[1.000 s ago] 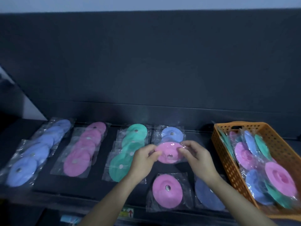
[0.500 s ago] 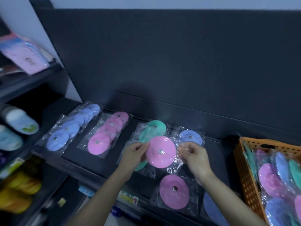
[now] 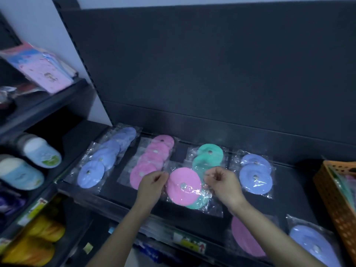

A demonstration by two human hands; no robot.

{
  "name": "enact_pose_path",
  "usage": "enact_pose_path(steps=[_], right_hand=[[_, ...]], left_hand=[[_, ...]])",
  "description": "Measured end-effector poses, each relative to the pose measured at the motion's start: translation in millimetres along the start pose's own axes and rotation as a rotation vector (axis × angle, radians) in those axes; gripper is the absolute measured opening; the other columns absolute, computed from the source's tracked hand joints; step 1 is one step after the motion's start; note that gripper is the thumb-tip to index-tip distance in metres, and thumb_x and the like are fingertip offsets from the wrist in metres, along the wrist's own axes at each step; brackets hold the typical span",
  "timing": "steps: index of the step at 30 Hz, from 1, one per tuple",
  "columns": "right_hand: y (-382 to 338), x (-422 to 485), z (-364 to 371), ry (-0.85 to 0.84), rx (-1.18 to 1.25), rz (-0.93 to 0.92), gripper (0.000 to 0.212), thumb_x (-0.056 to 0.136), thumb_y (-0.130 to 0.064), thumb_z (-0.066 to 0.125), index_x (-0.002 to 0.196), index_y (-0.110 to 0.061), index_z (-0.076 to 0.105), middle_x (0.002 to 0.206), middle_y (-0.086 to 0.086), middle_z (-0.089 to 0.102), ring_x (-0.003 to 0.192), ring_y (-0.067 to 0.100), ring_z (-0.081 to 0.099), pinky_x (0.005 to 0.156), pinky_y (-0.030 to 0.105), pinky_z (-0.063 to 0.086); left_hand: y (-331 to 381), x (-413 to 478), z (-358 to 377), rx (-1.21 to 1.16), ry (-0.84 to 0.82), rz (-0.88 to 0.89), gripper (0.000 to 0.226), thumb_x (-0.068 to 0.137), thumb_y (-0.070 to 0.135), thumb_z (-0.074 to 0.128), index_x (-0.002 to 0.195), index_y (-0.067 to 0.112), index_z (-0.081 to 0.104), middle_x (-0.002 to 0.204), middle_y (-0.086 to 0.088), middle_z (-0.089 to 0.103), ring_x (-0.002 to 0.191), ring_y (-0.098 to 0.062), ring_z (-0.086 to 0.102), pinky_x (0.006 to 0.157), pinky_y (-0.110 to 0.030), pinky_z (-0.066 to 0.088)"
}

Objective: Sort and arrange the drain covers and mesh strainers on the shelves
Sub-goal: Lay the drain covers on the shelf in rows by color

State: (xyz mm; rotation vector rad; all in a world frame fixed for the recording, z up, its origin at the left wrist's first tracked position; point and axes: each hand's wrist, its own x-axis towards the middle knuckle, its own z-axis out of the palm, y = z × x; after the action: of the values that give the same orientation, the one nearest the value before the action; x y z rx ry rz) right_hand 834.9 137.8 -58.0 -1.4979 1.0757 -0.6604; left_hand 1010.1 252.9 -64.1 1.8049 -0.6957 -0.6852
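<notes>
Dark shelf (image 3: 289,189) with a dark back panel, seen from above. Left hand (image 3: 152,185) and right hand (image 3: 223,185) each pinch one side edge of the clear bag around a pink drain cover (image 3: 183,185), held face-up over the front end of the green row (image 3: 209,155), beside the pink row (image 3: 152,157). Blue row (image 3: 102,160) lies at far left and a blue pair (image 3: 255,173) right of green. Orange basket (image 3: 331,193) stands at the right edge, holding more bagged covers.
</notes>
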Motion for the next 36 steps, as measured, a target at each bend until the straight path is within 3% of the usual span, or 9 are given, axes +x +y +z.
enact_pose_path(steps=[5, 10, 15, 20, 23, 25, 28, 33, 36], right_hand=[[-3, 1, 59, -0.027, -0.232, -0.037, 0.017, 0.081, 0.002, 0.059, 0.075, -0.014, 0.059, 0.063, 0.008, 0.063, 0.048, 0.015, 0.053, 0.053, 0.032, 0.049], [-5, 2, 105, -0.047, -0.255, -0.026, 0.021, 0.086, 0.004, 0.056, 0.086, -0.017, 0.057, 0.064, -0.001, 0.063, 0.045, 0.004, 0.059, 0.050, 0.021, 0.048], [-7, 5, 135, -0.041, -0.329, -0.026, 0.021, 0.088, 0.001, 0.055, 0.106, -0.008, 0.060, 0.073, 0.004, 0.065, 0.064, 0.018, 0.066, 0.064, 0.028, 0.055], [-9, 5, 152, 0.019, -0.446, -0.092, 0.027, 0.083, 0.000, 0.059, 0.109, -0.006, 0.064, 0.076, -0.004, 0.058, 0.071, 0.014, 0.057, 0.064, 0.014, 0.039], [-9, 5, 156, 0.039, -0.484, -0.123, 0.026, 0.081, -0.002, 0.063, 0.107, -0.004, 0.065, 0.086, 0.003, 0.066, 0.075, 0.014, 0.059, 0.068, 0.013, 0.041], [-10, 4, 158, 0.055, -0.524, -0.172, 0.017, 0.080, -0.002, 0.062, 0.097, -0.002, 0.065, 0.089, 0.010, 0.069, 0.079, 0.024, 0.064, 0.073, 0.027, 0.048], [-9, 7, 155, 0.078, -0.539, -0.211, 0.023, 0.080, 0.006, 0.051, 0.093, -0.007, 0.065, 0.085, 0.009, 0.070, 0.077, 0.026, 0.063, 0.068, 0.027, 0.045], [-12, 13, 155, -0.016, -0.422, -0.109, 0.038, 0.089, 0.009, 0.038, 0.111, -0.008, 0.065, 0.104, 0.011, 0.070, 0.097, 0.028, 0.065, 0.087, 0.040, 0.052], [-12, 13, 158, -0.023, -0.447, -0.106, 0.037, 0.090, 0.004, 0.044, 0.115, -0.013, 0.066, 0.108, 0.007, 0.071, 0.099, 0.023, 0.065, 0.085, 0.021, 0.045]], left_hand=[[-27, 22, -55, 0.147, 0.023, -0.034, 0.020, 0.088, 0.009, 0.058, 0.068, 0.005, 0.058, 0.057, 0.005, 0.057, 0.042, -0.003, 0.048, 0.044, -0.015, 0.038], [-46, 40, -93, 0.268, 0.035, -0.048, 0.029, 0.086, 0.017, 0.061, 0.061, 0.006, 0.051, 0.056, 0.004, 0.053, 0.058, -0.017, 0.053, 0.059, -0.031, 0.040], [-56, 54, -115, 0.441, 0.029, -0.003, 0.027, 0.087, 0.012, 0.056, 0.061, 0.012, 0.049, 0.061, 0.002, 0.055, 0.063, -0.017, 0.051, 0.056, -0.021, 0.037], [-55, 55, -122, 0.611, 0.018, 0.189, 0.019, 0.087, 0.006, 0.055, 0.106, 0.005, 0.058, 0.103, -0.011, 0.063, 0.097, -0.029, 0.057, 0.081, -0.037, 0.047], [-52, 51, -112, 0.710, -0.081, 0.414, 0.045, 0.090, 0.019, 0.055, 0.134, 0.008, 0.048, 0.139, -0.012, 0.047, 0.129, -0.029, 0.039, 0.107, -0.034, 0.031], [-53, 50, -99, 0.804, -0.234, 0.484, 0.056, 0.094, 0.037, 0.048, 0.146, 0.022, 0.034, 0.158, -0.003, 0.018, 0.145, -0.025, 0.011, 0.119, -0.036, 0.012], [-64, 53, -84, 0.948, -0.353, 0.427, 0.063, 0.093, 0.055, 0.038, 0.149, 0.041, 0.013, 0.156, 0.009, -0.021, 0.144, -0.025, -0.020, 0.116, -0.045, -0.011], [-77, 67, -91, 1.049, -0.377, 0.390, 0.063, 0.090, 0.064, 0.030, 0.146, 0.050, 0.003, 0.148, 0.011, -0.033, 0.143, -0.025, -0.022, 0.114, -0.045, -0.013], [-77, 73, -98, 1.057, -0.372, 0.388, 0.063, 0.090, 0.064, 0.030, 0.146, 0.050, 0.005, 0.147, 0.013, -0.034, 0.144, -0.025, -0.020, 0.114, -0.044, -0.012]])
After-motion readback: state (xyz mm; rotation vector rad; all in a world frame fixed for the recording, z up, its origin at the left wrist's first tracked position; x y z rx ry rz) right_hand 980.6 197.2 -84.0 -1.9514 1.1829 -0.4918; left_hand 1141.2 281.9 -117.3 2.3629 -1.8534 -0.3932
